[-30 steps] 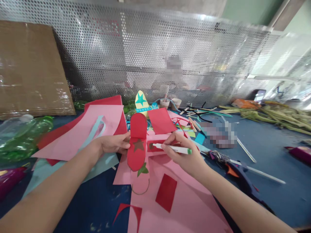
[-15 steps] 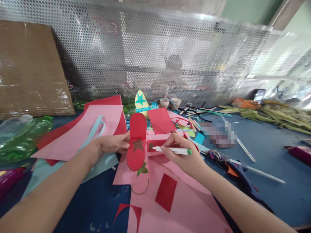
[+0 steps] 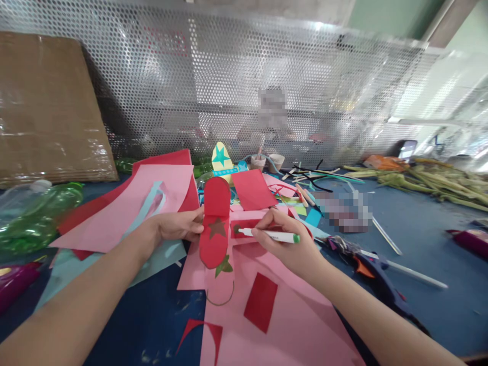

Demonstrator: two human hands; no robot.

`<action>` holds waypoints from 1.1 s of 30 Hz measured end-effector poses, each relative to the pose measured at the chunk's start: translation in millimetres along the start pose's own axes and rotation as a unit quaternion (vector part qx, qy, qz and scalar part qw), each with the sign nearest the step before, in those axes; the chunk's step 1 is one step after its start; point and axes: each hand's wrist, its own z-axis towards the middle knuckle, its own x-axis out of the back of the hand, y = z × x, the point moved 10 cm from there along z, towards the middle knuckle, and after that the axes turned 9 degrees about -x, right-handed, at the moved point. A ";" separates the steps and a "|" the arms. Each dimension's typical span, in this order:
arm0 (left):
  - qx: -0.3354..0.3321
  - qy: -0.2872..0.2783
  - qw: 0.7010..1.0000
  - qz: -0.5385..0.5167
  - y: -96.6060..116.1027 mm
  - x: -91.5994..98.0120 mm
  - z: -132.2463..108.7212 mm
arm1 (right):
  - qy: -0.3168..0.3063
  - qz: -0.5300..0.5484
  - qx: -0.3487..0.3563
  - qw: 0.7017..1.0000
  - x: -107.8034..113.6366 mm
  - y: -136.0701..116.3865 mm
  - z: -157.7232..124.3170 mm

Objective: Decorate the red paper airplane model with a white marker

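My left hand [image 3: 178, 225] pinches the left edge of a folded red paper oval [image 3: 214, 223] that bears a dark star and a green leaf at its lower tip. My right hand [image 3: 288, 240] is closed round a white marker with a green cap [image 3: 271, 235]. The marker's tip touches a small red paper strip [image 3: 246, 227] just right of the oval, where a dark green mark shows. Both lie on a big pink sheet [image 3: 278, 325] on the blue table.
Pink and red sheets [image 3: 125, 208] spread to the left, green plastic bottles [image 3: 36, 216] at far left, cardboard [image 3: 46, 107] against a perforated metal screen. A glue gun [image 3: 375, 277] lies to the right, green stalks [image 3: 430, 183] farther back. Red offcuts [image 3: 261, 301] lie near me.
The marker tip has shifted slightly left and right over the red strip. My left hand and the red oval stay put.
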 end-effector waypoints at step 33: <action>-0.008 -0.012 1.000 0.000 -0.9 0.6 0.2 | 0.013 0.007 -0.015 1.000 3.1 5.9 0.8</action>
